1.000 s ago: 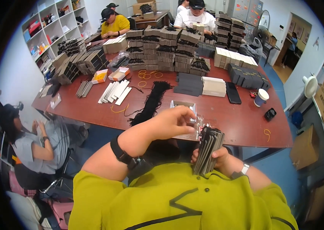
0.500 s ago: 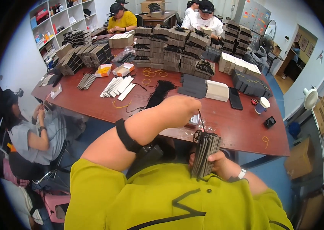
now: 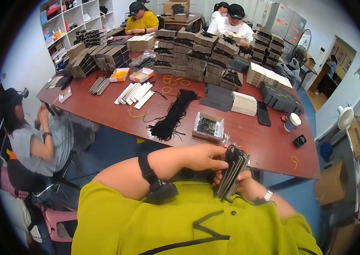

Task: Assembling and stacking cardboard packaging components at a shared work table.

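My right hand point(image 3: 244, 179) is closed round a bundle of thin dark grey cards point(image 3: 233, 172), held upright in front of my chest. Black cord loops show at the top of the bundle. My left hand point(image 3: 213, 157) is bent in against the bundle's upper left side, fingers drawn together; what they pinch is hidden. Beyond my hands, on the table, an open white box point(image 3: 208, 126) holds small dark pieces. To its left lies a thick hank of black cords point(image 3: 175, 117).
Tall stacks of grey cards point(image 3: 194, 55) stand across the red-brown table point(image 3: 269, 144). White strips point(image 3: 134, 94), a phone point(image 3: 263, 112) and a paper cup point(image 3: 292, 122) lie or stand nearer. A person point(image 3: 31, 131) sits at the left; others work behind the stacks.
My left hand has come down from above the bundle, where a black cord stretched up to it, to the bundle's side. The small white box is now uncovered.
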A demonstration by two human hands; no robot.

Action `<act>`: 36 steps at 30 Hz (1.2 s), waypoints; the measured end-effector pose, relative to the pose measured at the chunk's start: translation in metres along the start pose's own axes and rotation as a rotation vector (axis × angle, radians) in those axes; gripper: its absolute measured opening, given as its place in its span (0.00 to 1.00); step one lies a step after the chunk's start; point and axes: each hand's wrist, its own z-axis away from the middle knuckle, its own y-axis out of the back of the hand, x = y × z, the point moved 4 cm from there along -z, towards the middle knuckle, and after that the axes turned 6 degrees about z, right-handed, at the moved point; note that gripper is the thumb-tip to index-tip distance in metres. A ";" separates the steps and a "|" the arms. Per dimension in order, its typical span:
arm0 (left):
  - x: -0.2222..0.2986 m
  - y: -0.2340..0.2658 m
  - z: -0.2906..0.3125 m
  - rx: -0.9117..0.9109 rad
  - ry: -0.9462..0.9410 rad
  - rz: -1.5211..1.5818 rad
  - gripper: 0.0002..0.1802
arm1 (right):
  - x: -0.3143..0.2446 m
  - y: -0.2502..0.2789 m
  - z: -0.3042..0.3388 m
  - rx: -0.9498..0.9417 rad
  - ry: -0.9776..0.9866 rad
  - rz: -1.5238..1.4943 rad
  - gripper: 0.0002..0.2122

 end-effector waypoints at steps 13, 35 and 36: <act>0.018 0.002 0.009 0.184 -0.205 -0.151 0.09 | 0.002 -0.014 -0.004 -0.107 -0.045 -0.025 0.26; 0.065 0.003 0.025 0.169 -0.469 -0.235 0.50 | -0.002 -0.026 -0.001 0.157 -0.090 0.074 0.23; 0.063 -0.009 0.019 0.199 -0.397 -0.246 0.47 | -0.003 -0.022 -0.003 0.235 -0.041 0.115 0.24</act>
